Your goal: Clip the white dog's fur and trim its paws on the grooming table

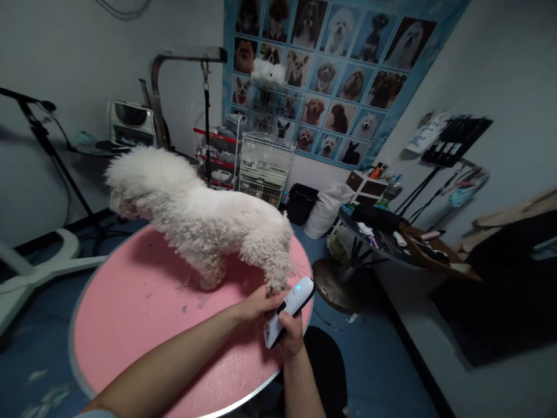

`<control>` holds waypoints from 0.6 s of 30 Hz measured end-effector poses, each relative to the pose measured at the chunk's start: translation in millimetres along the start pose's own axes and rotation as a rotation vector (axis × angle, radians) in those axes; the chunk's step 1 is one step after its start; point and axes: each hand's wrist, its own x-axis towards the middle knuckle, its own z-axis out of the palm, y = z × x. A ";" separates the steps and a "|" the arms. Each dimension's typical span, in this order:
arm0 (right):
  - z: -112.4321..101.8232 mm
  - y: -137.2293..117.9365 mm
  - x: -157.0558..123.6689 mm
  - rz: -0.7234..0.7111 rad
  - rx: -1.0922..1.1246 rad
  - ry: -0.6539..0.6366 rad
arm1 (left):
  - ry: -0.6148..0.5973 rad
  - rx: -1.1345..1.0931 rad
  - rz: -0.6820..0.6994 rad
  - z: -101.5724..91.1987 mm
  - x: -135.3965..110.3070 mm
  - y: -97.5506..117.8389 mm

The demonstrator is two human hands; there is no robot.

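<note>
A curly white dog [230, 209] stands on a round pink grooming table [130, 296], its head toward the left. The hair along its back is shorter than on its head and legs. My left hand [256, 305] is closed at the dog's hind paw [276, 284], near the table's right side; its fingertips are partly hidden. In my right hand [292, 334] is a white cordless hair clipper [293, 296] with a lit blue light. My thumb lies over its body, and its blade end points down and left, beside my left hand.
Behind the dog rises a grooming arm [187, 55] with a hanging black strap [208, 128]. A dark side table [391, 244] at right carries tools. Cages [265, 162] and a black bin [301, 203] stand by the back wall. Hair clippings [185, 287] dot the pink top.
</note>
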 end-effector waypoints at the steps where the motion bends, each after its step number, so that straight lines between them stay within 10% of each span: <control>1: -1.5 2.4 -3.3 0.006 -0.044 -0.012 | 0.037 0.016 0.016 4.0 0.5 -0.7; 11: -7.4 1.2 -21.0 0.152 -0.226 0.042 | 0.313 -0.424 -0.138 22.1 33.1 41.8; 18: -30.4 -5.1 -15.8 0.230 0.171 0.731 | 0.326 -0.411 -0.162 14.6 37.6 36.9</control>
